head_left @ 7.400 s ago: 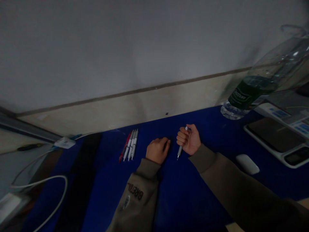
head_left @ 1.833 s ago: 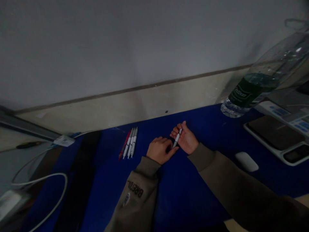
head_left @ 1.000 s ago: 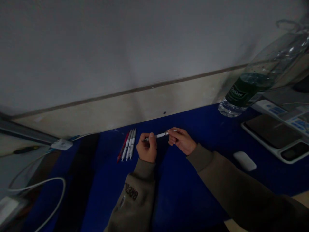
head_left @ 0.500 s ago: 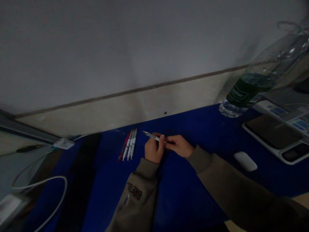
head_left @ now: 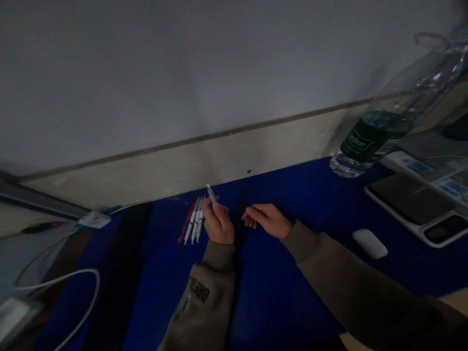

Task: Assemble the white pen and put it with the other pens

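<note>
My left hand is closed around a pen, whose silver-grey end points up and away from me; the rest of it is hidden in my fingers. Just left of that hand, several white-and-grey pens lie side by side on the blue tabletop. A red pen is at the left of this row. My right hand hovers apart from the left one, thumb and forefinger pinched and the other fingers curled. Whether anything small sits in that pinch cannot be made out.
To the right lie a white mouse-like object and a digital scale. A large clear bottle with a green label stands by the wall. White cable loops at the left, beside a dark strip.
My hands have come apart: the left has moved left with the pen, turning its end more upright. My right hand has let go of the pen's other end and its fingers have curled.
</note>
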Available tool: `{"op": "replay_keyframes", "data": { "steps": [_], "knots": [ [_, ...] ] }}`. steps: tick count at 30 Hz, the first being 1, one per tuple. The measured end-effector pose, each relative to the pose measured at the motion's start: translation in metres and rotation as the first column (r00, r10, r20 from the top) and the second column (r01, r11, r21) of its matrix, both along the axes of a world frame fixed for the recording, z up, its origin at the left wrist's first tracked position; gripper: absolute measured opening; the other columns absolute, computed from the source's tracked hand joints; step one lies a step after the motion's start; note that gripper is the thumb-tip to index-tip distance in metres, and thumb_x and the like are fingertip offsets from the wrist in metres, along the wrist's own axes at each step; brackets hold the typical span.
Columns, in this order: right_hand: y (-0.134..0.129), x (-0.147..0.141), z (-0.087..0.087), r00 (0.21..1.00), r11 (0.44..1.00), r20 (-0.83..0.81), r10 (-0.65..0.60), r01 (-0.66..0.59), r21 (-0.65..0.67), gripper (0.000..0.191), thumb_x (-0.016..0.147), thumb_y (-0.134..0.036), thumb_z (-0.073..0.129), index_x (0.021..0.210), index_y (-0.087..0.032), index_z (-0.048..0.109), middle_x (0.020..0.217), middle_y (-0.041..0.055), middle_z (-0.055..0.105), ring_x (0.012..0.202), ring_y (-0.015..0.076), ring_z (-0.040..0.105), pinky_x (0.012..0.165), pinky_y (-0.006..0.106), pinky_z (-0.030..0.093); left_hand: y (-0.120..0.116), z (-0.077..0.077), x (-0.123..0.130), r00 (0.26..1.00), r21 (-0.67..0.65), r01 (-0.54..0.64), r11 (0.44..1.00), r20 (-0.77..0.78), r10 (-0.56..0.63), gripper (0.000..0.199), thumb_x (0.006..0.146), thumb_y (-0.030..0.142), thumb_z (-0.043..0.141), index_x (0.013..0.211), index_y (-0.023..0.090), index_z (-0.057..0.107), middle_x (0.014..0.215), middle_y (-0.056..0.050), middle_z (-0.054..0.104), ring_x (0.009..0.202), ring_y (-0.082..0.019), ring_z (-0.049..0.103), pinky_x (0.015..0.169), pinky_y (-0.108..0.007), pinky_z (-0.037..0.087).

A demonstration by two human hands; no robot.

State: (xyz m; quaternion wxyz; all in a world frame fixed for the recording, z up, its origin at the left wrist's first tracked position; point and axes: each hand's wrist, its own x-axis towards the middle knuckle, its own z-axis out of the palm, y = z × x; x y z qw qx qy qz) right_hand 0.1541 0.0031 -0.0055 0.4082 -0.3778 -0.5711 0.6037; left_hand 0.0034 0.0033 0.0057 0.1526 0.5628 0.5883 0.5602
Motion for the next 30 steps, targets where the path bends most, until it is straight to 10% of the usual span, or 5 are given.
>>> {"op": "replay_keyframes", "data": {
  "steps": [16,30],
  "knots": [
    [0.0,0.0,0.003,0.995,0.997,-0.081,-0.063,0.06,-0.042,0.045,0.087,-0.054,0.05,0.079,-0.013,0.066,0.065,0.0043,0.062,0.057,0.0113,0.054,0.054,0.026,0.042,0.008,-0.005,-0.011,0.895,0.045,-0.096,0.994,-0.434,0.106,0.032,0.091,0.026,0.044,0.118,0.015,0.057,0.103,-0.01,0.064,0.096,-0.021,0.06,0.083,-0.033,0.046],
    [0.0,0.001,0.002,0.998,0.999,-0.041,-0.042,0.041,-0.013,0.046,0.088,-0.056,0.048,0.081,-0.013,0.065,0.067,0.0042,0.062,0.059,0.0117,0.055,0.056,0.026,0.044,0.007,-0.011,-0.008,0.783,-0.064,-0.082,0.995,-0.622,0.025,0.03,0.09,0.042,0.047,0.094,0.018,0.065,0.084,-0.008,0.065,0.08,-0.022,0.058,0.074,-0.033,0.041]
  ]
}}
